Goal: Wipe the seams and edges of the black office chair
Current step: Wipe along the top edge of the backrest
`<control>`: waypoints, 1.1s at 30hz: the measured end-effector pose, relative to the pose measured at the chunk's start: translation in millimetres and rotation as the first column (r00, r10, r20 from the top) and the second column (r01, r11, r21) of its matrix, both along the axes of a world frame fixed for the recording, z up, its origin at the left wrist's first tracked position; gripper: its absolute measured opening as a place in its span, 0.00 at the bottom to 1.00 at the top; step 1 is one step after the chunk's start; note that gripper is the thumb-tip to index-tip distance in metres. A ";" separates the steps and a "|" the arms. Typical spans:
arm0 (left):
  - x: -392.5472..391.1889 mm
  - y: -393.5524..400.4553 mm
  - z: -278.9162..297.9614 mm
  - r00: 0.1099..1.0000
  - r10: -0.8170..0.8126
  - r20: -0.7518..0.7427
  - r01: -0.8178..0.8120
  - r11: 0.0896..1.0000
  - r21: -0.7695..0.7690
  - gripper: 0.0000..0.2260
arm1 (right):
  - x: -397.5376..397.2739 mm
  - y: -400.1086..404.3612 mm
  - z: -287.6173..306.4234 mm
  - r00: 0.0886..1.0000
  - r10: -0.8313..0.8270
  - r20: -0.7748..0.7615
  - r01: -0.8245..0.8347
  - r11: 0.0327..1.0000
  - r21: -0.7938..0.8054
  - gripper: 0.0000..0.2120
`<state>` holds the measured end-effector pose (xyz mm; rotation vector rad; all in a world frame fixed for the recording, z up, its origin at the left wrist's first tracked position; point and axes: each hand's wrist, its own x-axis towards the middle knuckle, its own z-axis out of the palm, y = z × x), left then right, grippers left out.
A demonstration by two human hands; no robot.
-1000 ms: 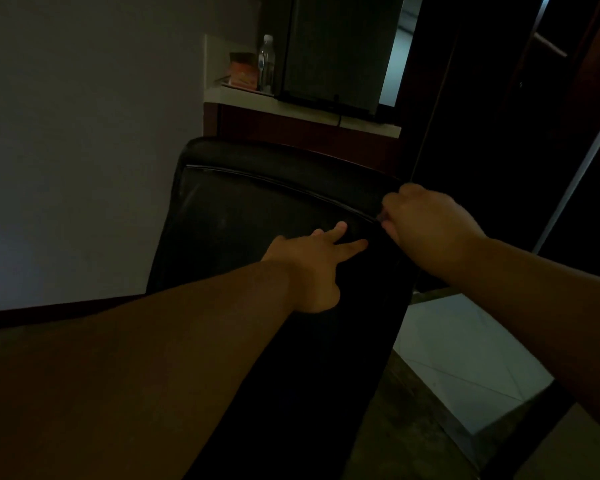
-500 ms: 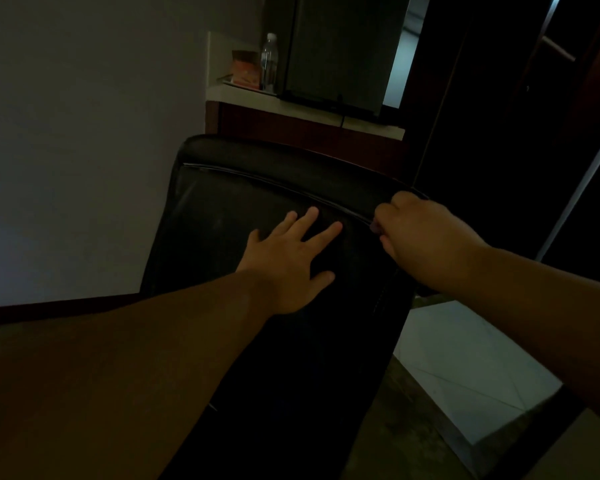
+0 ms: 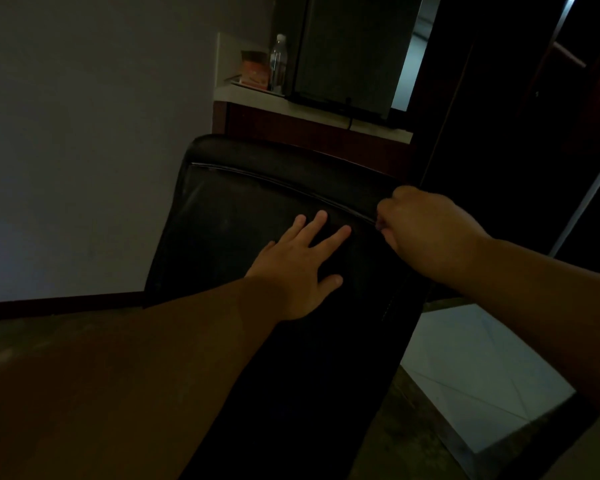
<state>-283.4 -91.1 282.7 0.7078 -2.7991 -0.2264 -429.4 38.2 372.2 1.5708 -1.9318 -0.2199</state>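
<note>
Nearest, the left hand [image 3: 300,268] lies flat on the chair [image 3: 243,230] back, fingers straight and spread, palm pressing the dark panel; it holds nothing. Just beside it, the right hand [image 3: 426,226] is curled into a fist at the right end of the seam [image 3: 284,183], the piped line that runs under the top edge. Whether a cloth sits inside that fist I cannot tell; the room is too dim.

The chair stands directly ahead, its back filling the middle of the view. The covering looks like smooth leather or vinyl over padding, so it likely gives a little under pressure and lets a hand slide easily. An office chair probably swivels or rolls, so the flat palm is a sensible brace; the firm top edge would also make a good hold.

Beyond, a counter [image 3: 312,107] carries a bottle [image 3: 278,62].
</note>
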 end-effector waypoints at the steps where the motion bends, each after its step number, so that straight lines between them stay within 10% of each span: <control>1: 1.2 0.2 0.6 1.000 0.004 0.002 -0.004 1.000 -0.008 0.33 | -0.2 0.2 0.7 1.000 0.000 -0.006 0.000 0.999 -0.032 0.10; 33: 1.7 -0.6 -1.2 1.000 0.001 -0.016 -0.001 1.000 -0.028 0.34 | 4.7 -14.8 8.5 0.999 0.030 0.035 -0.032 0.997 0.067 0.08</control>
